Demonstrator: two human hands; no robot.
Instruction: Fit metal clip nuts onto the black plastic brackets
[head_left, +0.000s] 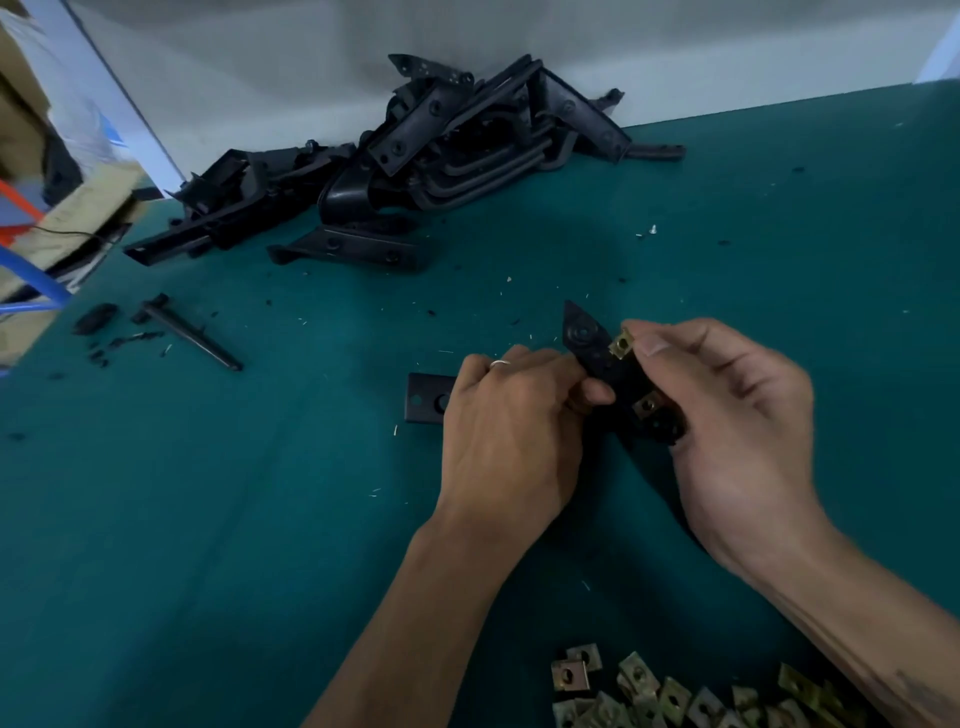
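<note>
Loose clip nuts pile (675, 696) at near edge of green table (260, 519). Above it, left hand (511, 421) grips black bracket (597, 358) mid-body, fingers curled round it. Right hand (727, 415) pinches upper clip nut (622, 344) at bracket edge; second clip nut (649, 404) looks already seated lower down. Step: pushing nut on. Next likely needs a firm slide until hole aligns. Far: unfitted bracket heap (441, 150) by wall.

bracket pile (415, 150) blocking far edge, clip nuts (675, 696) near edge, open mat (208, 493) left
</note>
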